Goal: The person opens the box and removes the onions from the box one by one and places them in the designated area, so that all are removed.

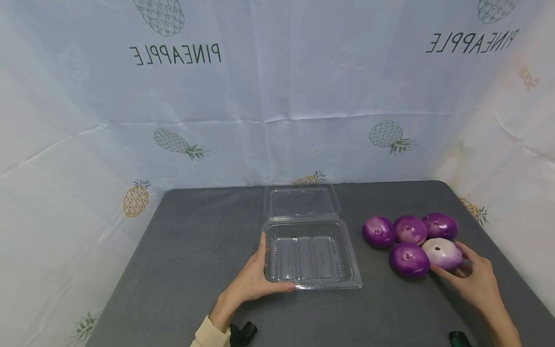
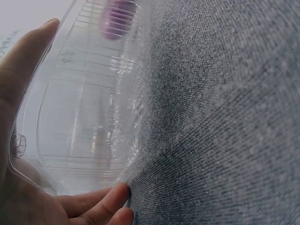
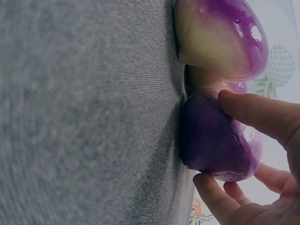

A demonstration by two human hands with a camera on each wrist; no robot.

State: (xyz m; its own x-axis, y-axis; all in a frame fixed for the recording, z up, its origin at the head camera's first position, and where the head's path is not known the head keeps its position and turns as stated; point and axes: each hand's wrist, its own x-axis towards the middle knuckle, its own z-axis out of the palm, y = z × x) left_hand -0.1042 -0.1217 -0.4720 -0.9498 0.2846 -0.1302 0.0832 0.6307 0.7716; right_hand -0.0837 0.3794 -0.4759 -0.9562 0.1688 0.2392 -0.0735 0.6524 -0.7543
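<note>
A clear plastic clamshell container [image 1: 308, 255] lies on the table with its lid [image 1: 302, 201] folded back. My left hand [image 1: 255, 278] grips its near left corner, thumb along the front rim and fingers at the left side. In the left wrist view the thumb and fingertips bracket the container wall [image 2: 84, 117]. At the right, my right hand [image 1: 474, 275] holds a white-and-purple onion [image 1: 442, 253] between thumb and fingers. In the right wrist view this onion [image 3: 215, 136] shows a dark purple side low on the table. Touching its left side is a purple onion [image 1: 409, 260].
Three more purple onions, left [image 1: 379, 232], middle [image 1: 410, 230] and right [image 1: 440, 226], form a row behind. The grey table [image 1: 195, 241] ends against a pineapple-print cloth [image 1: 234, 154] at the back. Black straps show by both wrists.
</note>
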